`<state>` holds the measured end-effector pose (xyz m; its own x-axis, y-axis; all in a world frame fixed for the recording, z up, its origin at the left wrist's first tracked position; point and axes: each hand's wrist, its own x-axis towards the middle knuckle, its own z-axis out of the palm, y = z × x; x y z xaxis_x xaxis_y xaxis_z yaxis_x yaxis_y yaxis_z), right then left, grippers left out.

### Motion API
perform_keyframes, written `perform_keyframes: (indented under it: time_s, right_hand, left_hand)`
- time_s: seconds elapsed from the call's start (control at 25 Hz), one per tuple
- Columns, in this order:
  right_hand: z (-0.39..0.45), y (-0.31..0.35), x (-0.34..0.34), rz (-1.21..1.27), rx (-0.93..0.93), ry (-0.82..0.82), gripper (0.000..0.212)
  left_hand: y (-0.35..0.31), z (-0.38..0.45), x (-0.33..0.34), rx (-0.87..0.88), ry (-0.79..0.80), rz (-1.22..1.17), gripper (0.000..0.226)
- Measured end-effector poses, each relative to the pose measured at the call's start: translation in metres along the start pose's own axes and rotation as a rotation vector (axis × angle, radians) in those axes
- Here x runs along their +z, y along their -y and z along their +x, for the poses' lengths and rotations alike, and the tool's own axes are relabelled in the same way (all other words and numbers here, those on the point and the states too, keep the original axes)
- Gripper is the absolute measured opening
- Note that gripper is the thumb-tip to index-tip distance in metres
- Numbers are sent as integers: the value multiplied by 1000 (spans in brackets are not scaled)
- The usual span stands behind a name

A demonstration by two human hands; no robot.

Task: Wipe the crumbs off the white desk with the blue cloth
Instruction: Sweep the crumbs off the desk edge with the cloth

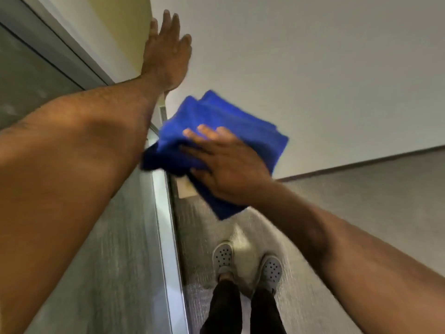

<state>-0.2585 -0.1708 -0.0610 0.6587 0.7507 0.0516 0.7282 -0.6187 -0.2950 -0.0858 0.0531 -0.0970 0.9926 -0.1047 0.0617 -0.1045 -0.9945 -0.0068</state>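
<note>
The white desk (325, 80) fills the upper right of the head view. A folded blue cloth (216, 116) lies at its near left corner, partly hanging past the edge. My right hand (228, 165) rests on the cloth with fingers spread, gripping its near side. My left hand (168, 49) is open and flat, fingers extended, against the desk's left edge farther away. I cannot make out any crumbs on the desk; the picture is blurred by motion.
A metal-framed glass partition (166, 225) runs along the left, close to the desk's side. A pale yellow panel (120, 25) stands at the top left. My feet in grey clogs (222, 259) stand on grey carpet (361, 213) below the desk edge.
</note>
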Motion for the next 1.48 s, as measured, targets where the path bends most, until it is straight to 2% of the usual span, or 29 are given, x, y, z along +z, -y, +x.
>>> perform_keyframes:
  time_s: [0.12,0.2,0.32,0.44,0.56,0.64,0.72,0.84,0.96,1.12,1.24,1.28,1.36,1.48]
  right_hand:
    - [-18,38,11,-47,-121,138,53]
    - [-21,25,7,-87,-163,143,54]
    - [-54,-8,-8,-38,-179,172,54]
    - [-102,-90,-39,97,108,16,52]
    - [-136,-178,-69,55,413,-14,55]
    - [-133,-193,-70,36,565,-50,57]
    - [-113,-171,-57,-13,664,-110,59]
    - [-76,-100,-31,-114,581,-116,54]
    - [-42,-26,-5,-116,409,-174,50]
    - [-16,53,26,-100,114,-10,53]
    - [-35,58,28,-123,-48,21,54]
    - [-43,48,25,-67,-47,-12,53]
    - [-62,17,14,71,78,-70,49]
    - [-95,-57,-12,2,325,-183,45]
  left_hand:
    - [9,1,-1,18,12,57,46]
    - [10,-1,0,42,-7,89,42]
    - [5,1,-3,13,65,-21,45]
    - [1,-6,-14,-108,52,-96,66]
    - [-10,-16,-20,-251,-71,-253,60]
    - [-15,-23,-20,-258,-62,-301,58]
    - [-15,-27,-14,-220,-56,-345,60]
    - [-10,-24,-8,-216,-85,-397,60]
    - [-2,-18,6,-107,-51,-213,53]
    - [4,-18,9,-86,-33,-82,42]
    - [0,-22,2,-21,-27,64,38]
    - [-3,-22,-1,-5,-14,81,38]
    - [-6,-22,-4,12,1,119,38]
    - [-7,-23,-5,3,-29,117,37]
